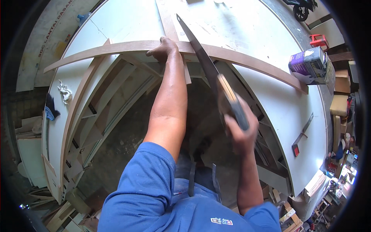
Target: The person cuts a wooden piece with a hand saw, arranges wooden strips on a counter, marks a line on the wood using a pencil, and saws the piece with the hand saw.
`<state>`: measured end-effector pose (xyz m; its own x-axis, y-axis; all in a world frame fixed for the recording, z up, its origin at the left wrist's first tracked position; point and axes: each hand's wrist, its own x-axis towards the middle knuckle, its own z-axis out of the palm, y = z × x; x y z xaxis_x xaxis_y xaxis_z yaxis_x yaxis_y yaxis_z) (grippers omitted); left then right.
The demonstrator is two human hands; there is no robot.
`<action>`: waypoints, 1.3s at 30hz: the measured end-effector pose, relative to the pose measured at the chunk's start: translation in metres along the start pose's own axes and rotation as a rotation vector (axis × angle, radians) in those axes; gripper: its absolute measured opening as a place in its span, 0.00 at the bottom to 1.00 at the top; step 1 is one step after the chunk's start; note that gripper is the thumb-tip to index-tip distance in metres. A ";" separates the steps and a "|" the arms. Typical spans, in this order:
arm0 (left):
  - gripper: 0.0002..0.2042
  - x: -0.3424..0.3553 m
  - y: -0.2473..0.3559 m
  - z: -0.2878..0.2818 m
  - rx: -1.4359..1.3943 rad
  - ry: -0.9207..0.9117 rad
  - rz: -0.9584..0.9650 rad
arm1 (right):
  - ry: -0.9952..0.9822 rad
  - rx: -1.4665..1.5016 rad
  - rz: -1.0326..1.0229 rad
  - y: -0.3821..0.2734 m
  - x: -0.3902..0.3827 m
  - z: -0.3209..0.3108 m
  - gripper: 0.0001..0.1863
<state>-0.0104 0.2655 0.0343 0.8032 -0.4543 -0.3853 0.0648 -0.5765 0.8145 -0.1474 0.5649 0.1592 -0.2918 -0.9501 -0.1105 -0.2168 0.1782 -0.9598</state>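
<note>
My left hand (pixel 166 49) is closed on a long wooden strip (pixel 251 62) that runs across the white worktop (pixel 266 25), where it crosses an upright narrower board (pixel 167 21). My right hand (pixel 241 123), blurred by motion, grips the wood-and-black handle of a handsaw (pixel 203 54). The saw's long dark blade slants up to the left across the strip, just right of my left hand; I cannot tell whether its teeth are in the wood.
A purple-and-grey tin (pixel 307 67) stands by the strip's right end. A tool with a red end (pixel 303 135) lies on the right panel. A white rag (pixel 65 92) and a dark blue item (pixel 50 110) are at left. The curved frame surrounds an opening over the floor.
</note>
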 end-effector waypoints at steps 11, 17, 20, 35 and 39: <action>0.28 0.010 -0.001 0.004 0.006 0.033 0.013 | -0.015 -0.071 0.015 -0.011 -0.084 -0.037 0.33; 0.27 0.005 -0.001 0.001 0.036 0.018 0.002 | -0.011 -0.065 -0.073 0.011 0.001 -0.001 0.31; 0.27 -0.019 -0.005 0.014 0.082 -0.018 -0.010 | 0.040 0.055 -0.054 0.025 0.058 0.016 0.30; 0.28 -0.008 -0.001 0.006 0.021 -0.009 -0.001 | 0.021 -0.006 -0.089 0.026 0.026 0.011 0.30; 0.29 -0.017 -0.002 0.010 -0.016 -0.011 -0.012 | 0.052 -0.007 -0.133 0.031 0.054 0.023 0.29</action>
<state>-0.0302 0.2675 0.0344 0.7959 -0.4549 -0.3994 0.0834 -0.5711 0.8167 -0.1482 0.5137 0.1172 -0.3079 -0.9509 0.0311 -0.2632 0.0538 -0.9632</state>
